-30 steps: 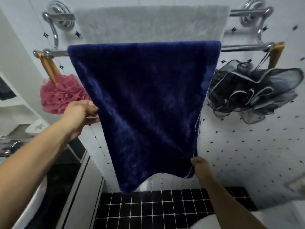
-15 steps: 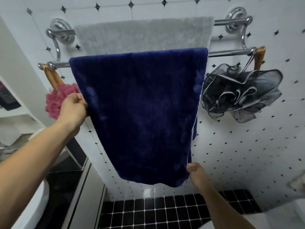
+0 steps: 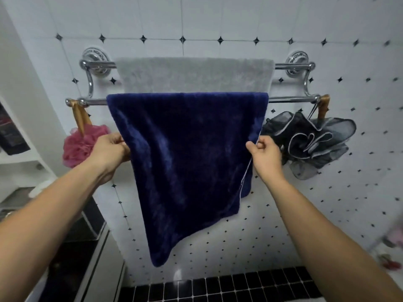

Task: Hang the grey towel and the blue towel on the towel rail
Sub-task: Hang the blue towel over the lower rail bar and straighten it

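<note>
While two towels are hung on the towel rail (image 3: 292, 99), grey towel (image 3: 194, 75) above, blue towel (image 3: 187, 160) below, the latter's edges are pinched by curled fingers of left hand (image 3: 109, 149) and right hand (image 3: 265, 153); the right was previously lower.

Lower part of grey towel (image 3: 194, 75) hidden behind blue towel (image 3: 185, 160), which also covers towel rail (image 3: 290, 99) mid-span. Fingertips of left hand (image 3: 109, 151) tucked behind towel edge; hand blocks part of pink loofah (image 3: 76, 147). Bottom-right items (image 3: 390, 247) blurred, unidentifiable.
</note>
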The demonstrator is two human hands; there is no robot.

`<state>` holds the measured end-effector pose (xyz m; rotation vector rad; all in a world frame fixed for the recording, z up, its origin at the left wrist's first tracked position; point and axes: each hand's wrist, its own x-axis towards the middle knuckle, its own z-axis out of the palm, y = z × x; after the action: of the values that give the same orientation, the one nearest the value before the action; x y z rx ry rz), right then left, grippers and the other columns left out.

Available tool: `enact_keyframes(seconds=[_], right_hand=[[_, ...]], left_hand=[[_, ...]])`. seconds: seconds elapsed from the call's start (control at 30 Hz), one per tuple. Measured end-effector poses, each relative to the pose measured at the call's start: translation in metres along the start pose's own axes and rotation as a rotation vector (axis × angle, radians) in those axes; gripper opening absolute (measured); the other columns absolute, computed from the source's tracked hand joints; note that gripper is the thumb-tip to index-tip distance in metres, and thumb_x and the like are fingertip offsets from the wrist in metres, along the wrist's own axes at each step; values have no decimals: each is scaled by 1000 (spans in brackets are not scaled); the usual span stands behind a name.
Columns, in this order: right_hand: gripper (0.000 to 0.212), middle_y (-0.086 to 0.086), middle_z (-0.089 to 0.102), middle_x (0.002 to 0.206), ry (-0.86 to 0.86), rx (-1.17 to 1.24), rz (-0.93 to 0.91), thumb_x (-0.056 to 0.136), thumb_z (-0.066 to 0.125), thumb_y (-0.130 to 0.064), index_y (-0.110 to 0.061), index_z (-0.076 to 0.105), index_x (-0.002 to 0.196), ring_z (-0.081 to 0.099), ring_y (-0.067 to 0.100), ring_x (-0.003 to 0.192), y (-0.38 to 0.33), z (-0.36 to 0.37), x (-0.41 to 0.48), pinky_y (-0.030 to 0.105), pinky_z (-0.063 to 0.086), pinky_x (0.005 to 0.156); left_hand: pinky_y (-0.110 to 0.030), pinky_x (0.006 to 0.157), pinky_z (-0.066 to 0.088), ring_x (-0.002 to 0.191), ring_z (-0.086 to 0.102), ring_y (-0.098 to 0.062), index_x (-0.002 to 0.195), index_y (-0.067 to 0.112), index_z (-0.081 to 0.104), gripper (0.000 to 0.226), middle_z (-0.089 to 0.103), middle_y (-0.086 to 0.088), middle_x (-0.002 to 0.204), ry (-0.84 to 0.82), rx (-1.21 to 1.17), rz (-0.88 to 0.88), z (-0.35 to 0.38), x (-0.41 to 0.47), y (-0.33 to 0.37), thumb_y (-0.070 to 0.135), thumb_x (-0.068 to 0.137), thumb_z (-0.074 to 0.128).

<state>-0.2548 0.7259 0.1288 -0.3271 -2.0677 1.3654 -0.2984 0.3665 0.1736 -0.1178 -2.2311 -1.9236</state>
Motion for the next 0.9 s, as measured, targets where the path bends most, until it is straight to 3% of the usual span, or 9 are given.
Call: enact_keyframes(seconds=[0.03,0.13,0.2,0.3,0.4,0.53,0.63,0.8,0.9], right_hand=[[21,-12,49,55,24,-38,-14,86,66,-33,-26,52,72,47,6,56,-9,-3,2,30,43,67],[31,-13,53,48,63,-208,-5,83,65,-42,-23,48,64,51,16,59,-36,-13,2,36,44,66],[26,-9,62,59,55,-275,2,81,64,-46,-24,53,71,63,19,63,-53,-19,3,35,49,65],[21,-2,65,60,48,-144,-3,85,66,-31,-22,54,71,68,15,46,-76,-23,10,27,47,50],[22,5,64,65,23,38,102,93,61,-18,-18,54,72,70,17,48,-90,-28,23,22,44,36],[23,5,61,66,60,122,116,96,54,-16,-17,54,73,72,20,54,-95,-44,42,25,54,44],[22,8,66,69,140,104,70,93,51,-15,-18,58,73,70,18,52,-101,-49,53,28,58,51],[6,1,69,68,115,53,25,83,59,-24,-21,60,79,71,19,55,-99,-39,51,32,58,55],[12,9,68,70,109,77,23,80,65,-14,-21,56,79,65,19,54,-98,-39,55,35,55,56]], left_hand=[[-33,68,61,68,65,-24,90,-3,67,25,70,-9,78,20,2,6,-1,3,-2,-20,81,51],[-33,66,60,69,60,-25,90,-3,64,16,64,-15,84,86,48,39,-6,8,-9,-13,86,53],[-28,59,59,61,58,-21,83,6,60,17,62,-9,76,123,94,55,-11,11,-13,-7,89,51],[-24,43,46,52,48,-19,77,15,53,22,54,-5,64,163,188,72,-16,17,-14,-3,88,48],[-32,51,44,56,49,-22,77,24,50,22,55,-7,71,200,277,92,-22,21,-11,4,87,50],[-34,56,52,72,56,-24,90,24,52,24,58,-6,91,258,100,35,-28,24,-3,3,84,42],[-25,59,44,66,53,-13,94,27,52,30,56,4,74,355,131,39,-32,27,2,7,78,36],[-31,49,45,53,53,-24,77,26,59,23,58,-2,63,177,289,80,-23,22,-7,11,86,43],[-36,56,46,59,56,-24,77,18,63,19,66,-9,69,105,287,97,-19,19,-11,13,88,49]])
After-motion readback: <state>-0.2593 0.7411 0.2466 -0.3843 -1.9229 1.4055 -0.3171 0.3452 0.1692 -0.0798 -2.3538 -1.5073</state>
